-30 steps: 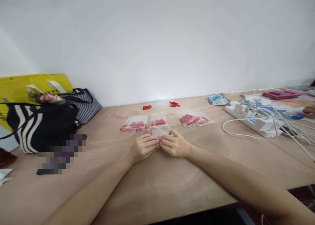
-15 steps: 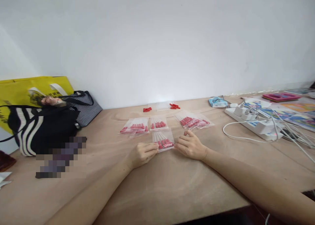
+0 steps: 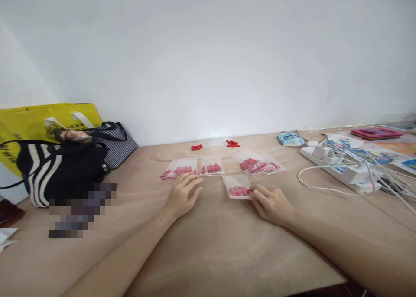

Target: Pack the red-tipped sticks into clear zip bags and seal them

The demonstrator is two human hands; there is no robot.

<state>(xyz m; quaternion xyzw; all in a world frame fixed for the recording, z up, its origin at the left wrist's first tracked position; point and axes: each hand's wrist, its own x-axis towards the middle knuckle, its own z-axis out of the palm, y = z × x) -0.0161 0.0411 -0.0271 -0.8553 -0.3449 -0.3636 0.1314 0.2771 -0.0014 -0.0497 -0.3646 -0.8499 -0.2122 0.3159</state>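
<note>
My right hand (image 3: 271, 203) pinches the right edge of a clear plastic bag (image 3: 236, 187) with several red-ended thin sticks inside. My left hand (image 3: 184, 196) is open and holds nothing, its fingers stretched toward a left group of similar bags (image 3: 182, 167); whether the fingertips touch them I cannot tell. Between the groups lies a single bag (image 3: 212, 165) of the same kind. Farther right, several filled bags (image 3: 258, 163) overlap in a fan.
Near the wall are small red pieces (image 3: 196, 148), more red pieces (image 3: 233, 144) and clear thin sticks (image 3: 217, 145). A face mask (image 3: 290, 139) and a power strip (image 3: 341, 169) with cables stand right. A black bag (image 3: 65, 171) and a yellow bag (image 3: 87, 110) are left.
My left hand has let go of the bag and moved left and forward with its fingers opened. My right hand has carried the bag to the right.
</note>
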